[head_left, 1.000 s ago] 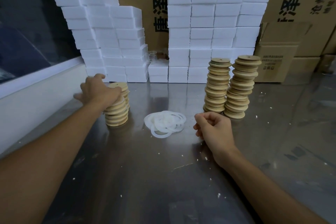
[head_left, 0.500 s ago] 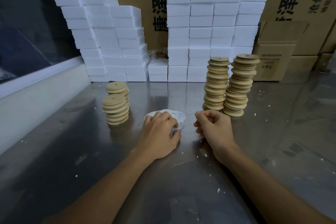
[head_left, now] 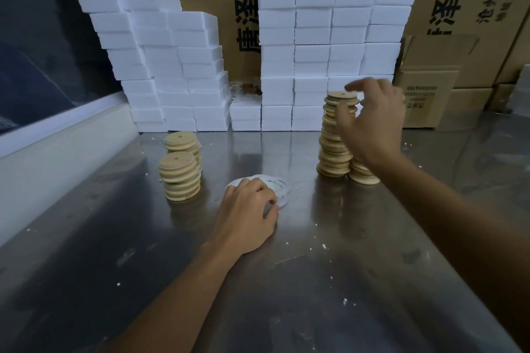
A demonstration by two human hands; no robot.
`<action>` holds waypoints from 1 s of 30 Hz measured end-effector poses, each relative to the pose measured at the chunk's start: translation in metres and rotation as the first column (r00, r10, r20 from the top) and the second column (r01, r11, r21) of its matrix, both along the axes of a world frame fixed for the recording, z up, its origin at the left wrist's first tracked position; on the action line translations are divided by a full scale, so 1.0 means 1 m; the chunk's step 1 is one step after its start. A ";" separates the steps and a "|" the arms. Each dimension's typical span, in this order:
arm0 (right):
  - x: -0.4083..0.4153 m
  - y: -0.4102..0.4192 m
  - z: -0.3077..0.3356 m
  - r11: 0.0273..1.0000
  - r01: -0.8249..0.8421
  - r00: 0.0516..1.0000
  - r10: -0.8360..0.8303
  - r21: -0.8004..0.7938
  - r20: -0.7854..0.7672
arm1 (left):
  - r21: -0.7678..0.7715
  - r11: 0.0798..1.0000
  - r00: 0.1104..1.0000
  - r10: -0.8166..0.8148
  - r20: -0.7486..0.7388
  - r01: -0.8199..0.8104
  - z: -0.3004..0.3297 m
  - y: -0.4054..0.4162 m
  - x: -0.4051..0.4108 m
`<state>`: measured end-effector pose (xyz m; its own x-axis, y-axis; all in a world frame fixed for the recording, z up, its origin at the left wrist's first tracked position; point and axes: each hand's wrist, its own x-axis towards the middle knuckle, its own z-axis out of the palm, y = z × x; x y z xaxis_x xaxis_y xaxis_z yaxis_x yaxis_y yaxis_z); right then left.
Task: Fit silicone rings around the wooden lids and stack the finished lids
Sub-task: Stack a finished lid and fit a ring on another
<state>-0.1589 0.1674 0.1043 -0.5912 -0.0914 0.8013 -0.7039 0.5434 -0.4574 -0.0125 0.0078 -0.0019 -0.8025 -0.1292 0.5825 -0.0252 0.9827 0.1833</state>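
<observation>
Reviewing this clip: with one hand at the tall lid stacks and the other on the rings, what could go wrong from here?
1. The right hand reaches the top of two tall, uneven wooden lid stacks; a nudge could topple them.
2. The left hand presses on the overlapping silicone rings; it may lift several at once.
3. White crumbs on the steel table could stick to the rings.

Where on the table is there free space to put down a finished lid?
Bare steel lies in front of the short stacks, toward the near left edge, and near right of the left hand. A narrower strip runs between the rings and the tall stacks. The back is crowded: foam blocks line it, and the right hand reaches there.
</observation>
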 end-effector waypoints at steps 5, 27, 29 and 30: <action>-0.041 0.006 0.017 0.965 0.199 0.972 -0.217 0.173 0.092 | 0.001 1.000 1.000 0.015 -0.022 -0.015 0.002 0.003 0.002; 0.072 -0.022 -0.085 0.894 -0.429 0.872 0.447 -0.130 0.198 | 0.002 1.000 0.993 -0.024 -0.117 0.024 0.011 0.006 0.008; 0.075 -0.021 -0.096 0.914 -0.376 0.886 0.403 -0.155 0.228 | 0.066 0.995 0.980 -0.059 -0.191 0.073 0.012 0.004 0.010; 0.074 -0.020 -0.098 0.925 -0.335 0.899 0.370 -0.178 0.232 | 0.128 0.986 0.970 -0.071 -0.232 0.103 0.012 0.003 0.010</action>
